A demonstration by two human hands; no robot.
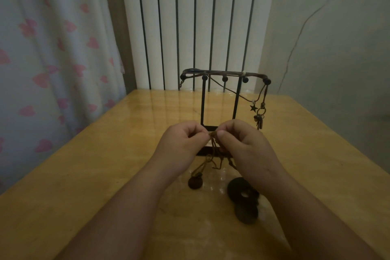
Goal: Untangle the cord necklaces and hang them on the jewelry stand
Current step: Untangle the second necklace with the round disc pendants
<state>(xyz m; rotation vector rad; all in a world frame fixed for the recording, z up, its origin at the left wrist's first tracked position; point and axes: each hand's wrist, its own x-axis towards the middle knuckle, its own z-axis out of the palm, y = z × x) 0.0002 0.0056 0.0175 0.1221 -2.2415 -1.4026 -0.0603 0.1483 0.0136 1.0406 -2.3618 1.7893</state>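
Cords (213, 150) of thin brown twine bunch together between the two hands, held up just in front of the foot of the jewelry stand (203, 103). The left hand (183, 139) has its fingers curled inward, with thumb and forefinger closed tight on the top of the tangle. The right hand (240, 139) mirrors it, its thumb tip pressed against the same knot from the other side and its other fingers folded toward the palm. The two pinches almost touch each other.

Below the grip the strands hang in loops toward the wooden table (84, 175). One loop ends at a small round pendant (195, 182) resting on the tabletop. To its right lies a black ring pendant (242, 193), overlapping a dark disc (247, 213) nearer the person. I cannot tell whether these two join the pinched strands.

On the stand, a hung necklace (243, 73) drapes along the top bar, with a star charm (253, 108) and a charm cluster (260, 119) dangling at the right end. Behind are a white radiator (196, 17) and a heart-print curtain (52, 48).
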